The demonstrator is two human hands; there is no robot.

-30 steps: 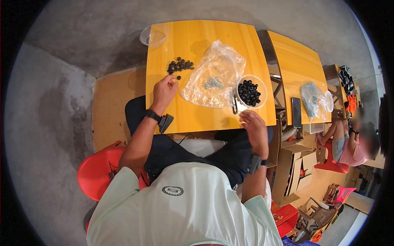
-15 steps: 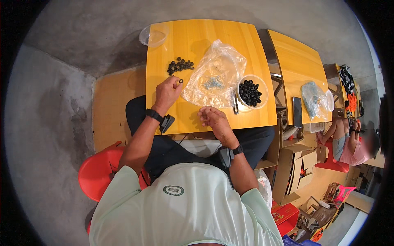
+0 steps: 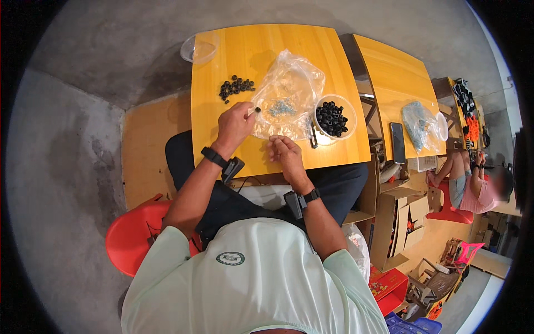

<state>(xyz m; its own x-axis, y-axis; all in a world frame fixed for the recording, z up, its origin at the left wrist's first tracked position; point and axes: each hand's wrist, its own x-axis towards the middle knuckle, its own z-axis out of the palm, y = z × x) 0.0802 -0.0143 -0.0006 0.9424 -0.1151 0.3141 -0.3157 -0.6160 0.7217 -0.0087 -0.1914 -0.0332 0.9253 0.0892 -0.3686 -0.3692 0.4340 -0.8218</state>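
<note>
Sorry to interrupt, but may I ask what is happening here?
A person's left hand holds a small black piece by a clear plastic bag with silvery bits in or on it. The right hand is near the bag's lower edge; its grip is unclear. More black pieces lie on the table and in a round tub.
</note>
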